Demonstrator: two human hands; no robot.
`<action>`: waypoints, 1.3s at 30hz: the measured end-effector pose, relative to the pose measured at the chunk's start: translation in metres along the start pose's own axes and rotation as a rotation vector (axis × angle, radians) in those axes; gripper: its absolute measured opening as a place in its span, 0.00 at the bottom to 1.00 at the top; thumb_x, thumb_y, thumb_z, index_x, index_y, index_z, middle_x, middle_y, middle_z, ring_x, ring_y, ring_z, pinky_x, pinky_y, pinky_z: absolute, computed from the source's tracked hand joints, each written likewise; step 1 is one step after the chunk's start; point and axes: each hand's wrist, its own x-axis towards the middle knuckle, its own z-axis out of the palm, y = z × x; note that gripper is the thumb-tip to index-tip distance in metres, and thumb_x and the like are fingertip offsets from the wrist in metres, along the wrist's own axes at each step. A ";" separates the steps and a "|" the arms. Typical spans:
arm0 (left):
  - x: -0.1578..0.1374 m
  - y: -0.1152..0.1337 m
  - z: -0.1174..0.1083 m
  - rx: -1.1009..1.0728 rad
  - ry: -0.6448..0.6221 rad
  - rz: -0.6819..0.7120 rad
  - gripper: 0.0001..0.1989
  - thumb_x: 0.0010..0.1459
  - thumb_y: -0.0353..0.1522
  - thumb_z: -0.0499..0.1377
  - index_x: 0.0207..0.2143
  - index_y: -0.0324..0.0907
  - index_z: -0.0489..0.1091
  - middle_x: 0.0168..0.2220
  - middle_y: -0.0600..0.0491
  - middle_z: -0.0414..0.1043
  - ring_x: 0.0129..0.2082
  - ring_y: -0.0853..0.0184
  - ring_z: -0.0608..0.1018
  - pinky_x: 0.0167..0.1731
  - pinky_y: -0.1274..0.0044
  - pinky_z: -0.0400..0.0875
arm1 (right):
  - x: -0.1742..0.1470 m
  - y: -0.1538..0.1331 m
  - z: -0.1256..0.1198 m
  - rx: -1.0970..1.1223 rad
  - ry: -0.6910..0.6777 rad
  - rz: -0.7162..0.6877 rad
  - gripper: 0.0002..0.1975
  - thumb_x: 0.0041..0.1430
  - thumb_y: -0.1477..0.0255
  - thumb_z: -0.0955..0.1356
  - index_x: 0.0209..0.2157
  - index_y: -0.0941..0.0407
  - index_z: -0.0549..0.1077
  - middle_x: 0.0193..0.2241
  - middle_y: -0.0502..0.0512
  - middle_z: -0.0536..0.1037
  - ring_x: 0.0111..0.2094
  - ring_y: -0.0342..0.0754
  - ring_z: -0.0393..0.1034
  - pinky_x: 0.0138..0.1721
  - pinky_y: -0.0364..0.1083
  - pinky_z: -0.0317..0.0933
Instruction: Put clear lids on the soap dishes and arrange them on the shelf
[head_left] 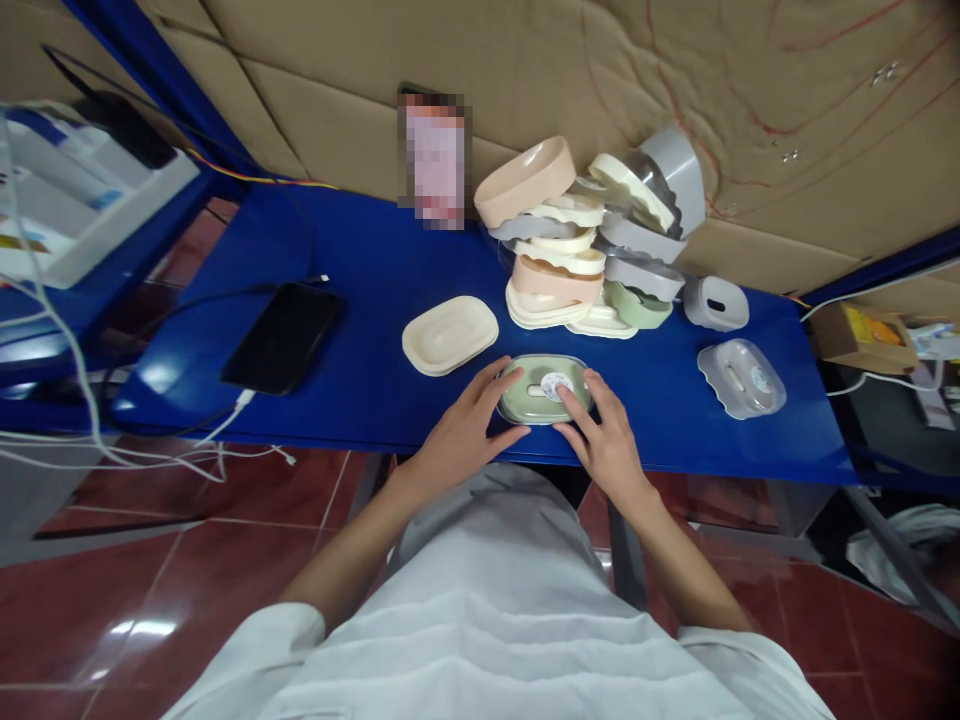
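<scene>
A light green soap box with a clear cover, a pale slot and a round sticker lies on the blue table near its front edge. Around its left end curve the thumb and fingers of my left hand. From the right, my right hand grips the other end, one finger resting on the sticker. Just left of the box is a cream oval tray, touched by neither hand.
Behind the box rises a pile of cream, peach, grey and green soap box parts. Right of it are a grey piece and a clear cover. On the left lies a black phone with a white cable.
</scene>
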 end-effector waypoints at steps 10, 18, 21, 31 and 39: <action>-0.001 0.001 -0.020 0.196 0.073 0.069 0.33 0.72 0.41 0.62 0.74 0.52 0.56 0.77 0.43 0.54 0.76 0.51 0.62 0.72 0.56 0.64 | -0.035 0.023 -0.025 0.044 0.090 0.150 0.32 0.70 0.61 0.72 0.72 0.39 0.64 0.62 0.63 0.66 0.68 0.64 0.66 0.65 0.65 0.70; -0.013 -0.028 -0.041 0.523 0.296 -0.070 0.17 0.72 0.37 0.59 0.60 0.44 0.73 0.63 0.40 0.75 0.70 0.41 0.70 0.66 0.46 0.67 | -0.084 0.092 -0.057 -0.366 0.319 0.590 0.33 0.67 0.47 0.69 0.67 0.48 0.71 0.58 0.70 0.70 0.59 0.72 0.70 0.53 0.70 0.72; -0.016 -0.025 -0.036 0.469 0.256 0.040 0.09 0.72 0.35 0.60 0.51 0.43 0.76 0.55 0.43 0.80 0.66 0.47 0.74 0.64 0.53 0.73 | -0.091 0.113 -0.063 -0.411 0.327 0.645 0.34 0.67 0.47 0.69 0.67 0.49 0.71 0.60 0.72 0.70 0.60 0.74 0.70 0.51 0.72 0.72; -0.003 -0.006 -0.013 0.369 -0.015 0.212 0.10 0.75 0.34 0.57 0.53 0.45 0.76 0.59 0.48 0.78 0.69 0.53 0.71 0.68 0.57 0.72 | 0.023 0.172 -0.074 -0.472 0.132 0.511 0.31 0.70 0.69 0.62 0.73 0.59 0.61 0.71 0.71 0.67 0.73 0.63 0.59 0.70 0.67 0.54; -0.008 -0.006 -0.013 0.266 -0.025 0.218 0.11 0.75 0.33 0.56 0.53 0.46 0.76 0.61 0.47 0.76 0.71 0.55 0.70 0.68 0.58 0.73 | 0.101 0.204 -0.082 -0.486 -0.001 0.725 0.20 0.71 0.66 0.63 0.55 0.62 0.78 0.48 0.73 0.83 0.52 0.65 0.78 0.58 0.64 0.62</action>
